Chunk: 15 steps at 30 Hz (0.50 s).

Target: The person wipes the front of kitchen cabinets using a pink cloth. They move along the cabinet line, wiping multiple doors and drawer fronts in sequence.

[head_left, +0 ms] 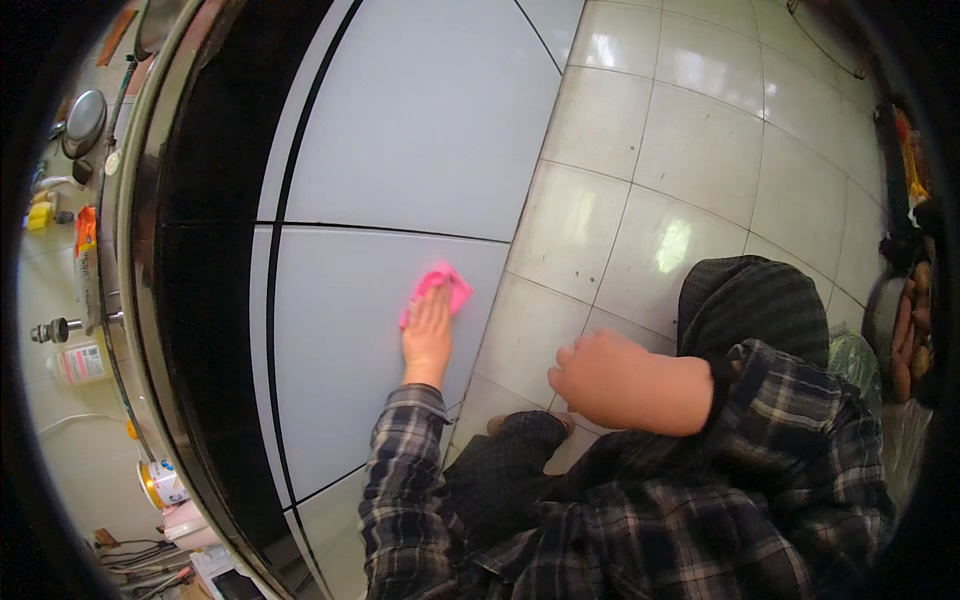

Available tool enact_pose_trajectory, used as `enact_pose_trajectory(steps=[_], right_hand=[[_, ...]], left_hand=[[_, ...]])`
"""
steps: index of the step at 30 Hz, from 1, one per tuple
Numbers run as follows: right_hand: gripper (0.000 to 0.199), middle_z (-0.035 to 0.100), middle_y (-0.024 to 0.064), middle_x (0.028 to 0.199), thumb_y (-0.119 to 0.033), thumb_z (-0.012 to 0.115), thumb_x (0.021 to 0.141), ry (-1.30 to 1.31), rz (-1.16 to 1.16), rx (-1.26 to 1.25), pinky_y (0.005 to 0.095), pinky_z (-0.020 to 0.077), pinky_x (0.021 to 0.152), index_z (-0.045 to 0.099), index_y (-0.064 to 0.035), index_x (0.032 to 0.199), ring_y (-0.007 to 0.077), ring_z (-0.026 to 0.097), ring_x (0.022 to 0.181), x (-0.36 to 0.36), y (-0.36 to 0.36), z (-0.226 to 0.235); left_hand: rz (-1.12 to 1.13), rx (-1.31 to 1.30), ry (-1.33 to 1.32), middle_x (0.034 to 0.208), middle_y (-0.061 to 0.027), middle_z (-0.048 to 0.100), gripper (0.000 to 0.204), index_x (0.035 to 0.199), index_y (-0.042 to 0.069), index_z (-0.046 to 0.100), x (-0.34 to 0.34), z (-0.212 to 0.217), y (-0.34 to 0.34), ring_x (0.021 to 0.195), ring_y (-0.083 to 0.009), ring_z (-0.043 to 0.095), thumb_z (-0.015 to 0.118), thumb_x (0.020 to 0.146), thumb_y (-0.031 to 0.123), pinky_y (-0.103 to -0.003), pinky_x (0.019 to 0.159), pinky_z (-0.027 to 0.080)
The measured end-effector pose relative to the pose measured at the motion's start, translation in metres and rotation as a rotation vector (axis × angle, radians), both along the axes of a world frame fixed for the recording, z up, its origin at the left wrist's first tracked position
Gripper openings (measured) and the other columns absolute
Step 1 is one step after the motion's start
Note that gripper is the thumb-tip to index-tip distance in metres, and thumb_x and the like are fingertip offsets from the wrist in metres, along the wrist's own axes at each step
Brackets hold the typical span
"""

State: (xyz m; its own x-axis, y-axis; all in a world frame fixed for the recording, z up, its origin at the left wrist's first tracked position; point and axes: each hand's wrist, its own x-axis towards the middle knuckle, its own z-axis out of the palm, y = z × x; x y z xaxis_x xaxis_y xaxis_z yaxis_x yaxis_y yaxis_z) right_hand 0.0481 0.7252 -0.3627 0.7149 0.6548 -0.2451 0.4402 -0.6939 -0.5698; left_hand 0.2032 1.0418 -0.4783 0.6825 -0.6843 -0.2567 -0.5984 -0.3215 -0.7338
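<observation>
My left hand (428,330) lies flat against a white cabinet door (345,350), its fingers pressing a crumpled bright pink cloth (458,291) to the panel. The cloth pokes out past the fingertips and along both sides of them. My right hand (590,375) hangs over the tiled floor beside my bent knee, touching neither the door nor the cloth. Its fingers are curled in, slightly blurred, and no object shows in them.
Another white door (420,110) adjoins beyond a dark seam. A black counter edge (215,290) runs along the left, with a bottle (80,363) and a tub (165,484) past it. Pale floor tiles (690,140) lie to the right; a basin of reddish produce (905,330) stands at the far right.
</observation>
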Motion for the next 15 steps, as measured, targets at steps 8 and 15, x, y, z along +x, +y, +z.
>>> enact_pose_trajectory(steps=[8, 15], right_hand=[[0.029, 0.062, 0.009, 0.091, -0.026, 0.067, 0.08, -0.036, -0.044, -0.023, 0.0373, 0.0472, 0.075, 0.063, -0.0043, 0.1, 0.0263, 0.062, 0.085, 0.001, -0.022, 0.001], [0.031, 0.061, 0.0081, 0.09, -0.026, 0.068, 0.078, 0.007, -0.08, -0.053, 0.0366, 0.0465, 0.076, 0.062, -0.0051, 0.101, 0.0261, 0.061, 0.085, 0.006, -0.017, -0.001]], left_hand=[[0.057, -0.262, -0.047, 0.153, -0.0033, 0.036, 0.066, 0.15, 0.009, 0.03, 0.04, -0.026, -0.067, 0.143, -0.0219, 0.028, 0.049, 0.087, 0.013, -0.046, 0.115, 0.019], [-0.002, 0.32, 0.381, 0.159, -0.0037, 0.022, 0.061, 0.15, 0.008, 0.029, 0.004, -0.114, -0.015, 0.148, -0.0185, 0.015, 0.044, 0.093, 0.025, -0.038, 0.121, 0.007]])
